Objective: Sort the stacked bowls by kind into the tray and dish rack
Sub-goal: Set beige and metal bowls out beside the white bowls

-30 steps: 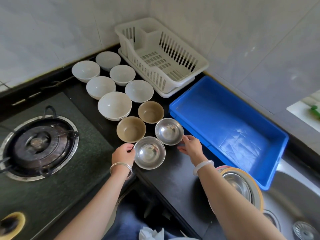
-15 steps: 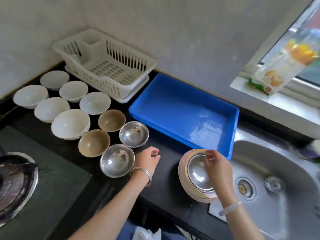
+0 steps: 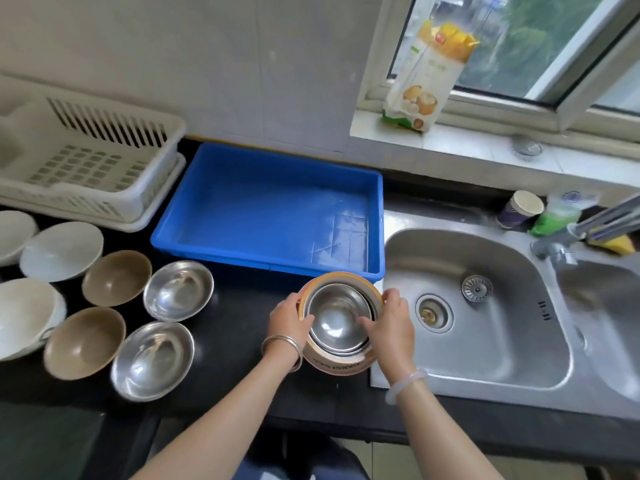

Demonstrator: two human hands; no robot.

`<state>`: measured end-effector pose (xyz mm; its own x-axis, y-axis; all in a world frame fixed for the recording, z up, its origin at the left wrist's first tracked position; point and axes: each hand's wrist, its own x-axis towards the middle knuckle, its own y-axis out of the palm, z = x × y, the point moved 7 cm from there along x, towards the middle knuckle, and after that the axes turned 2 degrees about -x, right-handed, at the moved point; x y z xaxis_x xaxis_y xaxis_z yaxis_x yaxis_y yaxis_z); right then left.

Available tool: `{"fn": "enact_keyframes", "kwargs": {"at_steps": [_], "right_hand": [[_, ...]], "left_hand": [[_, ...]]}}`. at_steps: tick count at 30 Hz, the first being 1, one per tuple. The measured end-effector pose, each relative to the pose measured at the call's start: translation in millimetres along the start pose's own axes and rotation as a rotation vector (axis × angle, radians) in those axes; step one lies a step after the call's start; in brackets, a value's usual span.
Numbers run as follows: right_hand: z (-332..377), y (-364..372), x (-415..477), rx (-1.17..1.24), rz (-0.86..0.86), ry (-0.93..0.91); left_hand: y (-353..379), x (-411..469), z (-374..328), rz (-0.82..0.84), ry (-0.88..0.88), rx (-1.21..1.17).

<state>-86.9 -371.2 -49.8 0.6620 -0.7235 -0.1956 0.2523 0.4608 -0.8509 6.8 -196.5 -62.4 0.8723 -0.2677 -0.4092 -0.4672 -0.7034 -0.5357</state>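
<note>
At lower centre, both forearms angled inward; the left hand (image 3: 289, 318) and right hand (image 3: 393, 322) clasped opposite rims of the stacked bowls (image 3: 334, 315), thumbs hooked inside.

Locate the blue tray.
Head view, centre: the blue tray sits on the counter between the white dish rack on its left and the sink on its right.

White tiled wall (image 3: 242, 64) at back, daylit window (image 3: 519, 46) w/ pale sill (image 3: 467, 142) top right; black tabletop (image 3: 235, 341), steel sink (image 3: 502, 337) at right.
</note>
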Motion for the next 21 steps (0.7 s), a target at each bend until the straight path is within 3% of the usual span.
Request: {"fn": "enact_keyframes", "kwargs": {"at_steps": [6, 15, 21], "right_hand": [[-5.8, -5.3, 1.0, 0.019, -0.005, 0.004], [-1.5, -19.4, 5.7, -0.204, -0.061, -0.053], [-8.1, -21.8, 5.7, -0.052, -0.071, 0.0]], "left_hand": [[2.9, 0.0, 1.7, -0.006, 0.011, 0.023], [3.7, 0.2, 1.4, -0.019, -0.008, 0.017], [4.6, 1.5, 2.3, -0.017, -0.01, 0.018]]}}
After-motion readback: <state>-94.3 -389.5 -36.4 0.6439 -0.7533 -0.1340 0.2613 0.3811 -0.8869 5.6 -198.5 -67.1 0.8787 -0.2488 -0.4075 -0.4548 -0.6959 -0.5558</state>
